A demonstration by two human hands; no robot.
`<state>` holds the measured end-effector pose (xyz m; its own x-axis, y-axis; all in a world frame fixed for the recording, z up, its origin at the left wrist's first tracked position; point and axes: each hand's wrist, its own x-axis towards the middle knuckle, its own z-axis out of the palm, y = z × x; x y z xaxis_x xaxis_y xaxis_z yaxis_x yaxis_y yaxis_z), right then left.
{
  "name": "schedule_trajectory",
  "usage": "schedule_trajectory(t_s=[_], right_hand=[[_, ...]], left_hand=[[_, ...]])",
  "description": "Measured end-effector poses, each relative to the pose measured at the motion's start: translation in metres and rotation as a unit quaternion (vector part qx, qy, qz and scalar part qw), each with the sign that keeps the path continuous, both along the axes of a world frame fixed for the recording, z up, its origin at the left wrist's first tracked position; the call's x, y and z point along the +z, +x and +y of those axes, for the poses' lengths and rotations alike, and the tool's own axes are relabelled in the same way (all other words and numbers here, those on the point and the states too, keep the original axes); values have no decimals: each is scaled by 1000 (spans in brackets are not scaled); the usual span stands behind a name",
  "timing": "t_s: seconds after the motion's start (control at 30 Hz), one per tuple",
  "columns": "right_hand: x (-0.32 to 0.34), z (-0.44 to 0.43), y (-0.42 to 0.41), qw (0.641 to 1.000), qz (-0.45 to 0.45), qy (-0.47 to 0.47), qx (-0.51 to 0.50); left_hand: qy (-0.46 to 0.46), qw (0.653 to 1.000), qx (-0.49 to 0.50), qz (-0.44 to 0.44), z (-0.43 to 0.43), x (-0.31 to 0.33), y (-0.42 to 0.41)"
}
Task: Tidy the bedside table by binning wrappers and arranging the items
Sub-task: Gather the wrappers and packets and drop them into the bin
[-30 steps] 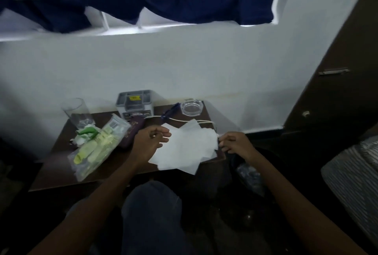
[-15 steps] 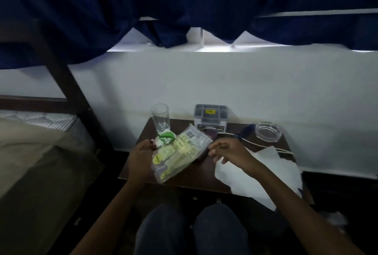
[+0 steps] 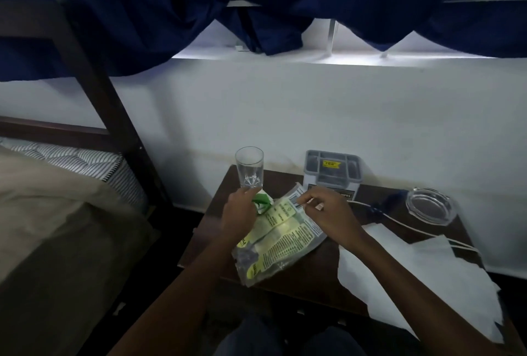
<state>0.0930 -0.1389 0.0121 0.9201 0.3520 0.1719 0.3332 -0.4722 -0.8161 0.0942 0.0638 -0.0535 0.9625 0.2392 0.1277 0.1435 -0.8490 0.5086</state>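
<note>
- Now I see my left hand (image 3: 239, 214) at the table's (image 3: 328, 281) far-left corner, fingers curled at the glass's (image 3: 249, 167) base; whether that grip has closed, I can't tell.
- My right hand (image 3: 330, 217) pinches the packet's (image 3: 281, 237) far edge.
- A green wrapper (image 3: 261, 202) sits between both hands.
- White papers (image 3: 422, 273) overhang the near-right edge.

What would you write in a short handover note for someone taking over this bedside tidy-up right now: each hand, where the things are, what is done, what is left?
Left hand: at the base of the glass, over a green wrapper; grip unclear.
Right hand: fingers pinched at the top edge of the clear yellow-green packet.
Bedside table: grey box and ashtray at the back, white papers overhanging the right edge.
Done: nothing visibly binned.
Left: bin wrappers, arrange the rest.
</note>
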Motion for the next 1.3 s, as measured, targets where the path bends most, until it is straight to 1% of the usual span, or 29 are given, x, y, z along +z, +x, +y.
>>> schedule_trajectory(t_s=[0.1,0.13,0.2,0.23,0.3,0.37,0.4,0.53,0.73,0.9,1.0,1.07,1.1,1.2,1.23,1.3], right_hand=[[-3,3,7,1000,4,11,-3],[-3,3,9,1000,4,18,-2],[-2,3,10,999,3,34,-4],[-1,3,10,999,3,36,-4],[2,4,9,999,6,35,-2],[6,5,8,999,7,41,2],[8,6,8,999,7,45,5],[9,14,6,999,11,33,6],[-2,33,0,1000,4,-20,16],[-23,45,-4,996,12,-76,36],[-29,45,-1,995,-18,-100,21],[-28,43,3,983,-65,-171,17],[-27,43,3,971,-86,-220,32],[-27,53,1,914,-129,-371,102],[-31,58,-1,897,-140,-399,128],[-39,66,-7,881,-170,-412,156]], left_hand=[[93,995,18,-12,0,-9,16],[104,994,22,-7,1,-10,18],[87,995,40,-1,6,-11,19],[60,996,58,-10,8,-12,18],[-40,994,95,-38,12,-9,14],[-149,980,114,-69,19,-3,8],[-186,972,118,-83,22,2,5],[-247,944,163,-145,42,17,-10],[-374,889,191,-183,63,25,-29],[-476,833,219,-180,72,15,-39],[-520,801,228,-189,72,16,-45],[-545,781,232,-200,74,18,-50],[-559,769,235,-203,74,18,-52],[-589,744,249,-194,77,15,-59],[-596,738,254,-191,77,15,-61],[-612,722,264,-189,76,15,-66]])
